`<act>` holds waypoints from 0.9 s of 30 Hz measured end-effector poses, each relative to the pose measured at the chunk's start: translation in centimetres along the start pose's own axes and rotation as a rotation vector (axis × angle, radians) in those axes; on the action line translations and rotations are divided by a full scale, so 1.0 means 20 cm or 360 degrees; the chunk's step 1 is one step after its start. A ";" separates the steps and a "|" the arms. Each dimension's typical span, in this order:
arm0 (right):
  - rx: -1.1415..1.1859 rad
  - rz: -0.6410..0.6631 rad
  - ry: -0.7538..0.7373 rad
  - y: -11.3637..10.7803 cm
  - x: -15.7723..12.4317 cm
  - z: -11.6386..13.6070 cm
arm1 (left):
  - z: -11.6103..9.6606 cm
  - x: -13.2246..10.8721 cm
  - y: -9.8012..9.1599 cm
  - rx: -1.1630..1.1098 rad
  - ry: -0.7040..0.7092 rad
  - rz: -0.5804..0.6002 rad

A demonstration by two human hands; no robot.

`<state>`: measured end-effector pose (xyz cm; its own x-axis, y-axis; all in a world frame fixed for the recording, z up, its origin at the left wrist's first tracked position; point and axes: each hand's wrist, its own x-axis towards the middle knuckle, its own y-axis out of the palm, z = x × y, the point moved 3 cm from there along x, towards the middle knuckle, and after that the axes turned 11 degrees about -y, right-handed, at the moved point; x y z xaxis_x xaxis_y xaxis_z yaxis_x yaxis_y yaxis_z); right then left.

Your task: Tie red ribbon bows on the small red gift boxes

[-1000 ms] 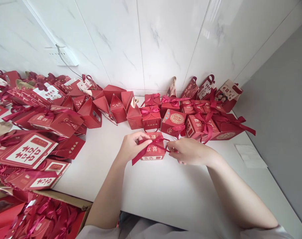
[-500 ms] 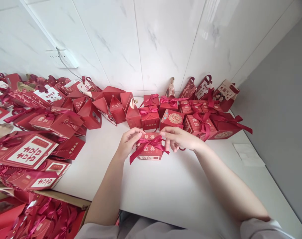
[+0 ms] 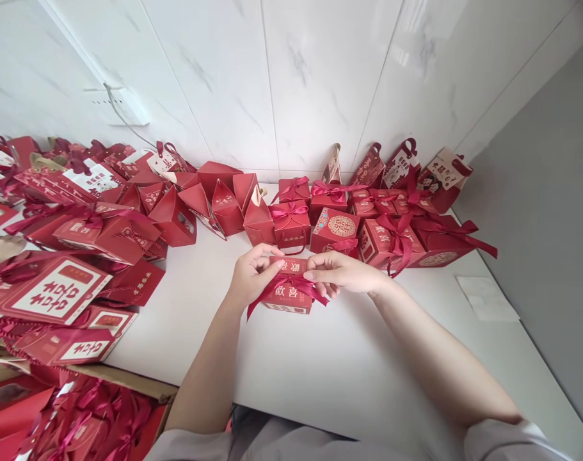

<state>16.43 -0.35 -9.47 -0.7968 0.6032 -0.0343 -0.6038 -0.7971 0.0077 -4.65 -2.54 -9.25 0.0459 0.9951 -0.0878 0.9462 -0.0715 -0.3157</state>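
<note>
A small red gift box [image 3: 285, 305] with gold lettering sits on the white table in front of me. A dark red ribbon [image 3: 258, 303] is tied in a bow across its top, with tails hanging off both sides. My left hand [image 3: 253, 276] grips the box's far left part, the thumb lying on its top next to the bow. At the right side, my right hand [image 3: 345, 272] pinches the bow between thumb and forefinger. The palm side of both hands and the lower fingers are partly hidden.
Finished ribboned boxes [image 3: 391, 242] stand in rows behind and to the right. Unribboned red boxes [image 3: 230, 210] are behind left. Larger boxes [image 3: 55, 291] pile up on the left. A carton [image 3: 128, 379] of red boxes is at lower left. A white paper [image 3: 487, 298] lies right.
Both hands have moved inward over the box top. The left thumb now lies on the box, and the right fingers have come closer to the bow's middle. The view has shifted slightly.
</note>
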 end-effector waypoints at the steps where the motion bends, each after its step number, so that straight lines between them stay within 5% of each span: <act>1: 0.0006 0.0003 0.0000 0.00 0.00 0.00 | 0.00 0.00 0.00 0.0014 -0.0001 0.0001; 15: -0.0011 -0.0085 0.0052 0.00 0.00 0.03 | -0.02 0.00 -0.04 0.0043 0.0017 0.0004; 21: -0.0028 -0.0038 0.0014 0.04 0.01 0.03 | -0.11 -0.11 -0.14 0.0556 0.0242 -0.0342; 24: -0.0040 0.0000 -0.0020 0.05 0.01 0.02 | -0.10 -0.21 -0.13 0.0878 0.0304 -0.0435; 27: -0.0011 -0.0010 -0.0059 0.06 0.02 0.00 | -0.07 -0.28 -0.10 0.0814 0.0305 -0.0560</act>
<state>15.42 -0.98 -9.38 -0.7936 0.6084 0.0028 -0.6084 -0.7936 0.0010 -6.38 -7.78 -6.74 -0.1378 0.9563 0.2580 0.6453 0.2843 -0.7090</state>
